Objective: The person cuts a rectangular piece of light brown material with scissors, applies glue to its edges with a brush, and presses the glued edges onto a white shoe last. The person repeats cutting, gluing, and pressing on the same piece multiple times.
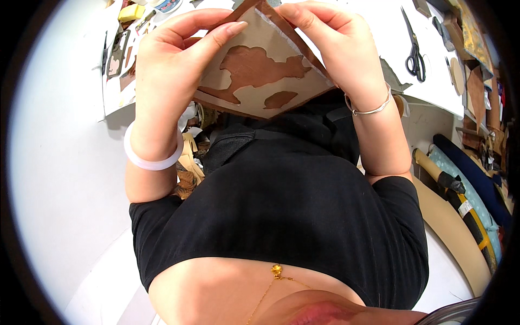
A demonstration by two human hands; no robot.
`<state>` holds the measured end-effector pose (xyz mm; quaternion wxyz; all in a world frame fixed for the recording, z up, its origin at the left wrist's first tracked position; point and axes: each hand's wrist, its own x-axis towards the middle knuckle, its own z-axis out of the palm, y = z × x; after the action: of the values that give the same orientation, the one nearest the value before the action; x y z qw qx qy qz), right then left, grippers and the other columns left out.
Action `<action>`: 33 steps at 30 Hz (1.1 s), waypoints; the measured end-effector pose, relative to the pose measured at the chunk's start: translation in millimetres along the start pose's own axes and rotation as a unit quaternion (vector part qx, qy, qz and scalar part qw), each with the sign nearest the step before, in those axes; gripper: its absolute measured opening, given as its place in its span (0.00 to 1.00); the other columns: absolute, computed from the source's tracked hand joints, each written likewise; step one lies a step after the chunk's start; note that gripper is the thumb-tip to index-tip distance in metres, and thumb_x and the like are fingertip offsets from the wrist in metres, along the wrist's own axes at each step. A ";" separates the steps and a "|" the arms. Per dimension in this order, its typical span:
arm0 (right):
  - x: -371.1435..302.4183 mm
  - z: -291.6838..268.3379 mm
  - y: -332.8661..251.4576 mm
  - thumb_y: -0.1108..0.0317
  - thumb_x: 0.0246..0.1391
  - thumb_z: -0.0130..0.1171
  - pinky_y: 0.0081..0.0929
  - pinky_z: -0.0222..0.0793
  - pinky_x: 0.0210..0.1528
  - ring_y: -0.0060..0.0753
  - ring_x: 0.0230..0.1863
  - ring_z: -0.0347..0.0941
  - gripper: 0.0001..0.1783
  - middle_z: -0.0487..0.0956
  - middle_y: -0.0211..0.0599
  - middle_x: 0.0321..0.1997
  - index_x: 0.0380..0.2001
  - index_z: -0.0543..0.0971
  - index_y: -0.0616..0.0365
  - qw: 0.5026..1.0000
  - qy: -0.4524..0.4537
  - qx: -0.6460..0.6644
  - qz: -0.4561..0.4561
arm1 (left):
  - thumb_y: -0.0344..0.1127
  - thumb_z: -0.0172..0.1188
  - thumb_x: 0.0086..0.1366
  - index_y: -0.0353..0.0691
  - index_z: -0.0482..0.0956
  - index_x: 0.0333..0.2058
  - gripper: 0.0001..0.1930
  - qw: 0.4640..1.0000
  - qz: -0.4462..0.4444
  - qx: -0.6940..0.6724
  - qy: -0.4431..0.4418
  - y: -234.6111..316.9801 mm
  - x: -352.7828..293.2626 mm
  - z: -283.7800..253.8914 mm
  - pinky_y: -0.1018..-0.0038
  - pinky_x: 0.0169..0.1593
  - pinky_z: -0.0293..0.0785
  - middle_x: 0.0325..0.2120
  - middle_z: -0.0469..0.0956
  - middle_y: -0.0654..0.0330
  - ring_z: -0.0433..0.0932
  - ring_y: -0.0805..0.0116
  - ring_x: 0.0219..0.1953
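Note:
Up over the edge of the white table, I hold a flat leather panel (260,70) with one corner pointing away from me. It has a beige face, brown irregular patches and a brown border with a pale strip along part of it. My left hand (176,57) is closed on the upper left edge, thumb lying on the beige face and fingers behind. On the upper right edge, near the far corner, my right hand (344,46) pinches the brown border between thumb and fingers. The panel's back is hidden.
Black-handled scissors (415,62) lie on the white table (387,38) at right. A phone (117,53), a yellow block (131,12) and a round tub (167,5) are at left. Rolled material (466,157) stands at lower right; scraps (189,157) lie below the table edge.

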<state>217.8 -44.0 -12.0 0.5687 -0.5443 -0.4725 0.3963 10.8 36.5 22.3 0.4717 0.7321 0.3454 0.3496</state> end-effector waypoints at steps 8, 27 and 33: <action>-7.9 5.6 -18.6 0.65 0.68 0.59 0.22 0.74 0.45 0.23 0.39 0.79 0.14 0.86 0.34 0.36 0.43 0.86 0.66 0.988 0.016 -0.115 -0.097 | 0.28 0.69 0.65 0.32 0.86 0.47 0.13 0.999 -0.011 0.020 -0.036 0.8 -0.1 0.0 0.81 0.45 0.78 0.40 0.86 0.59 0.83 0.76 0.41; -8.6 -18.9 -9.1 0.61 0.65 0.63 0.24 0.74 0.50 0.24 0.44 0.80 0.15 0.87 0.35 0.40 0.45 0.87 0.62 0.991 -0.058 -0.075 0.089 | 0.30 0.70 0.65 0.32 0.85 0.45 0.12 0.998 -0.040 -0.053 0.008 -8.2 -3.4 -1.4 0.82 0.43 0.78 0.38 0.86 0.61 0.82 0.79 0.38; -4.4 -1.2 -12.2 0.65 0.58 0.69 0.23 0.75 0.42 0.24 0.34 0.81 0.09 0.87 0.34 0.31 0.36 0.89 0.60 0.994 -0.004 -0.108 -0.032 | 0.30 0.69 0.66 0.31 0.83 0.48 0.14 0.993 -0.064 -0.088 -0.049 -8.3 -1.3 -1.5 0.82 0.44 0.78 0.39 0.86 0.60 0.82 0.79 0.40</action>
<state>217.1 -49.6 -0.3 0.5172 -0.5850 -0.5324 0.3269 7.4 38.7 14.8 0.5717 0.6805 0.3359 0.3118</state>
